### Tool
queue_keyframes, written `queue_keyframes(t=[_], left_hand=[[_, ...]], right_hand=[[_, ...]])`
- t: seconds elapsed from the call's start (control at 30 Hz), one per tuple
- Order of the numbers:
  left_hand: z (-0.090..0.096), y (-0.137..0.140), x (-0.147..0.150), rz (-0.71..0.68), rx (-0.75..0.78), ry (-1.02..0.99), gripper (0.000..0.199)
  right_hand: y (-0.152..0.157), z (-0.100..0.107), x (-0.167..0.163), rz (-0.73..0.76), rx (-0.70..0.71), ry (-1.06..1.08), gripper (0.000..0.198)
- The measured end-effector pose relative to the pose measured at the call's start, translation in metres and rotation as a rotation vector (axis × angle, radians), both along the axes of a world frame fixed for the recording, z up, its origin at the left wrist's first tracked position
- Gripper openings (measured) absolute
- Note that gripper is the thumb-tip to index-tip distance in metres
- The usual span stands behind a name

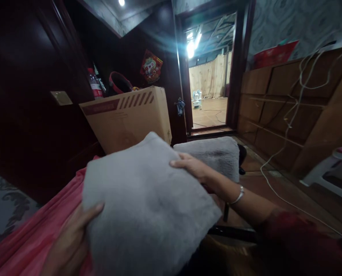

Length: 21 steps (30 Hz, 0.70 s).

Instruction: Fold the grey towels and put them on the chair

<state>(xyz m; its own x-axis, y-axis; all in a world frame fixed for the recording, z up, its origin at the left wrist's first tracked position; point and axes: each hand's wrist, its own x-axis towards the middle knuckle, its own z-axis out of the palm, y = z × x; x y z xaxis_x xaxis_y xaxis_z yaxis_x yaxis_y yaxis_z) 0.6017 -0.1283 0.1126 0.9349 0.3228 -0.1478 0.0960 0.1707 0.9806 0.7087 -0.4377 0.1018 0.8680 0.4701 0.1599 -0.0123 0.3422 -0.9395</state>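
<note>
A grey plush cloth (148, 199), squarish and perhaps folded or in layers, is held up in front of me between my two hands. My left hand (70, 237) grips its left edge, thumb on top and fingers hidden underneath. On the upper right edge my right hand (193, 168) is closed in the same way, thumb lying over the plush. Just beyond it, a second grey plush piece (216, 155) lies over a support I cannot make out. Pink fabric (56, 214) spreads beneath and to the left of the held cloth.
A large cardboard box (133, 119) stands ahead, with a bottle (95, 83) behind its top edge. Wooden drawers (291, 107) line the right, a white cable (274, 188) trailing down to the floor. A white plastic stool (328, 172) is at far right. An open doorway (209, 132) lies beyond.
</note>
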Motion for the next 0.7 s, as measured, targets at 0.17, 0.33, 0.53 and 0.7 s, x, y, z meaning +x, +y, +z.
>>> queue_keyframes(t=[0.17,0.33,0.53,0.7], left_hand=[[0.051,-0.09,0.105,-0.352,-0.103,-0.182,0.051],[0.058,-0.159,0.188,-0.605,-0.136,-0.228,0.037],[0.031,-0.218,0.245,-0.501,0.132,-0.194,0.04],[0.0,-0.23,0.261,-0.366,0.27,-0.201,0.066]], right_hand=[[-0.095,0.042,0.003,-0.384,-0.047,-0.051,0.039],[-0.168,0.053,0.02,-0.608,-0.129,-0.003,0.025],[-0.227,0.007,0.062,-0.773,-0.328,-0.058,0.031],[-0.242,-0.031,0.082,-0.948,-0.442,-0.157,0.053]])
